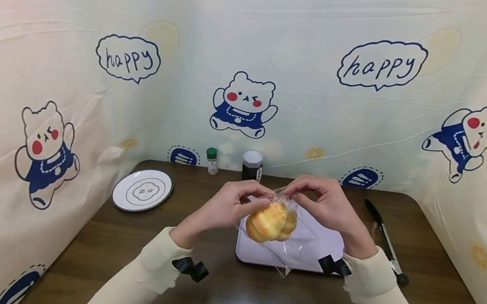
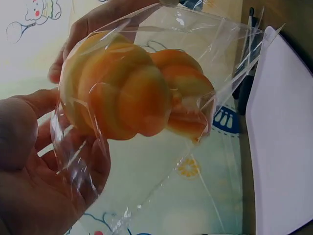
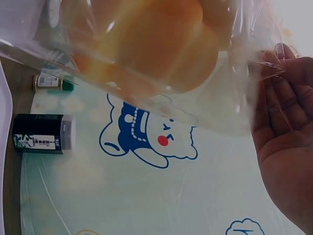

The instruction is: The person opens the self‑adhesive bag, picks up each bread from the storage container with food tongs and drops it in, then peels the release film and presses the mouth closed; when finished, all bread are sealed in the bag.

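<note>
Bread rolls (image 1: 267,223), golden and ridged, sit inside a clear plastic bag (image 2: 142,196). In the head view the bag hangs over a pale lilac tray (image 1: 329,241). My left hand (image 1: 235,204) pinches the top of the bag from the left side, thumb toward its fingers. From the other side my right hand (image 1: 327,205) pinches the bag's upper edge between thumb and fingers, and the right wrist view shows the plastic gathered there. The bread fills much of the left wrist view, with part of the left hand seen through the plastic.
Black-handled tongs (image 1: 386,239) lie right of the tray. A white plate (image 1: 120,198) is at the back left. Along the back stand a small green-capped shaker (image 1: 212,162) and a dark jar (image 1: 252,166) with a pale lid. A printed cloth surrounds the brown table (image 1: 212,294).
</note>
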